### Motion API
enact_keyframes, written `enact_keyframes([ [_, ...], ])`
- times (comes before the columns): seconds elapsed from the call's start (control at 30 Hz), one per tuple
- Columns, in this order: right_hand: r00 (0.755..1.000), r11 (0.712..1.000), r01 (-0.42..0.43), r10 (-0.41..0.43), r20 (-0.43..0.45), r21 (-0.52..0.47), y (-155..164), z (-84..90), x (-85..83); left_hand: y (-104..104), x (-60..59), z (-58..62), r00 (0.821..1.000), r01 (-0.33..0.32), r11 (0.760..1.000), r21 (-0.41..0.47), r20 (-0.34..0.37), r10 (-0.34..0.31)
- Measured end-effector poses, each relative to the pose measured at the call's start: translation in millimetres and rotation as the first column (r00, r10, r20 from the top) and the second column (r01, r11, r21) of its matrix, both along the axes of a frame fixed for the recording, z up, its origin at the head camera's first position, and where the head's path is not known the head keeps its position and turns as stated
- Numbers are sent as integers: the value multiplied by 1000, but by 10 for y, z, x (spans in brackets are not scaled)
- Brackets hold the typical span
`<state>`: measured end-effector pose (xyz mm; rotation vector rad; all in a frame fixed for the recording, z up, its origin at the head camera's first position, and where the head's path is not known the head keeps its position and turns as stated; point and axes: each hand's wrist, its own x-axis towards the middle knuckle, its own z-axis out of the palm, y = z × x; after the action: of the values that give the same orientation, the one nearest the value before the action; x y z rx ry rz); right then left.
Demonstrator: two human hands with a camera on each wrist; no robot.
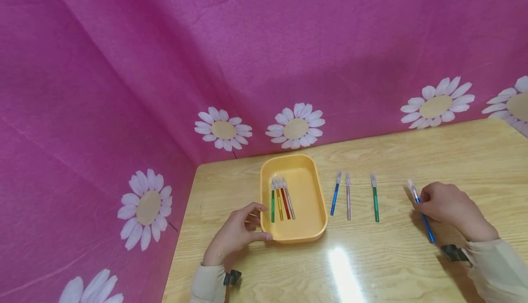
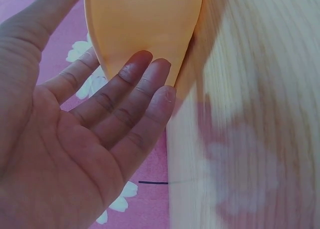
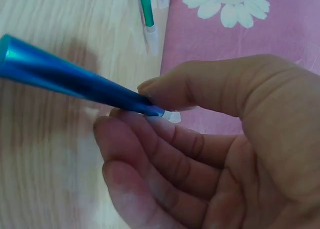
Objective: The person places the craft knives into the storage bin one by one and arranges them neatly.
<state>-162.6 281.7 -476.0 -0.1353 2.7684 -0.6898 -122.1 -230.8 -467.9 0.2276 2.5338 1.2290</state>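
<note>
Right hand pinches blue pen, well right of tray. Left hand, fingers relaxed, steadies tray's left wall. Pickup step; next likely needs carrying pen left to tray.

Blue pen: slim metallic barrel, clear cap at far end, tilted, pinched mid-barrel. Yellow tray: oblong, rounded corners, flat on surface, holding four pens side by side.

Glossy wood-grain table; smooth plastic tray; shiny metallic-blue pen.
</note>
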Motion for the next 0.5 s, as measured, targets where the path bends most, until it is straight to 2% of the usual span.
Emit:
enact_keyframes([
  [0.3,1000,1000,-9,8,-30,-24,-147,102,-96,6,-4,1,1000,-1,1000,-5,-8,1],
  [0.5,998,999,-13,11,-54,-37,-264,150,-155,-2,-3,-4,1000,-8,1000,-10,10,8],
])
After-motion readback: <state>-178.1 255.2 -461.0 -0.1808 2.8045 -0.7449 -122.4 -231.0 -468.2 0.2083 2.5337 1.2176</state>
